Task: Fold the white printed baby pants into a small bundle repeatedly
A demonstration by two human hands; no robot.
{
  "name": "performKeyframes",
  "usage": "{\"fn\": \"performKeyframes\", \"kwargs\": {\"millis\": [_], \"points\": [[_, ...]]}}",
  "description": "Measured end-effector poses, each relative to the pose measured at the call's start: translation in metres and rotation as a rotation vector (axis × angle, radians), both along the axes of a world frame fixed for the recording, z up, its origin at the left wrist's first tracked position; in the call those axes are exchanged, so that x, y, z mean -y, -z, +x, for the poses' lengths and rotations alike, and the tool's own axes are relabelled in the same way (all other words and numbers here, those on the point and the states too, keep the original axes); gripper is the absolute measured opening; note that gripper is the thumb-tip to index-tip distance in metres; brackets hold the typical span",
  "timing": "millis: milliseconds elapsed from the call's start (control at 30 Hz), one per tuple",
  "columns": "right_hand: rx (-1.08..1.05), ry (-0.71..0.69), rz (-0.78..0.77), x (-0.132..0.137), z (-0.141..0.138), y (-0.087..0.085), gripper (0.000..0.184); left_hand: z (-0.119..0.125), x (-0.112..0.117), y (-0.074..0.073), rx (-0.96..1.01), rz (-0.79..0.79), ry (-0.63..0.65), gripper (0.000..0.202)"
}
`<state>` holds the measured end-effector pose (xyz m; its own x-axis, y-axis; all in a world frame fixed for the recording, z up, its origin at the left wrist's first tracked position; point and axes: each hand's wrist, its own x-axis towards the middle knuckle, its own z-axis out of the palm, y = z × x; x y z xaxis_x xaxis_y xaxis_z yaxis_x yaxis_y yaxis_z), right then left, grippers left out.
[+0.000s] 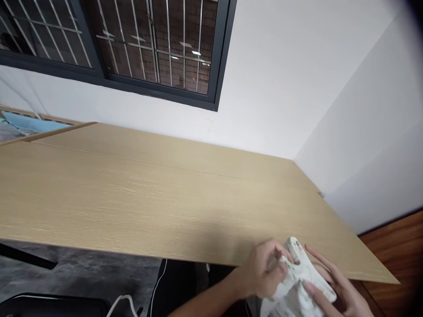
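Note:
A white cloth [307,277] with a faint pale print is bunched between my two hands at the table's front edge, on the right of the view. Curled fingers of my left hand [266,268] pinch its left side near the top. From the right, my right hand [343,288] grips it, thumb on the near face and the other fingers behind. A folded corner of the cloth sticks up between the hands. Its lower part runs out of the bottom of the view, so I cannot tell its full shape.
The long wooden table [148,193] stretches across the view against a white wall [264,88]. A barred window [158,44] is above it. At the far left lies a light blue item [36,123]. Below are a black chair [53,304] and a white cable [122,301].

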<state>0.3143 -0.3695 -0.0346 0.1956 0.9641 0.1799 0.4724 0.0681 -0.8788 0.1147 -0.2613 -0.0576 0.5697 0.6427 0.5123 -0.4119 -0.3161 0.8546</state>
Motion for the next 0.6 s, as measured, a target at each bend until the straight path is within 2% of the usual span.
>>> {"fn": "performKeyframes", "kwargs": {"millis": [100,167,267,367,467,533,600], "points": [[0.001,-0.005,0.034,-0.025,-0.017,-0.038,0.063,-0.019,-0.041,-0.042,0.027,0.147,-0.128,0.031],[-0.027,-0.019,0.064,-0.041,-0.024,-0.055,0.061,-0.043,-0.069,-0.075,-0.008,0.288,-0.240,0.027],[0.024,-0.030,0.114,-0.071,-0.029,-0.070,0.053,-0.088,-0.104,-0.121,-0.112,0.415,-0.438,0.023],[0.145,-0.131,0.165,-0.113,-0.035,-0.078,0.041,-0.130,-0.132,-0.153,-0.316,0.491,-0.601,0.017],[0.280,-0.281,0.284,-0.169,-0.048,-0.074,0.029,-0.161,-0.164,-0.162,-0.680,0.544,-0.704,0.011],[0.389,-0.336,0.341,-0.210,-0.058,-0.061,0.026,-0.176,-0.191,-0.155,-0.897,0.558,-0.714,0.011],[0.444,-0.357,0.346,-0.250,-0.068,-0.039,0.028,-0.188,-0.220,-0.137,-1.035,0.552,-0.691,0.011]]}}
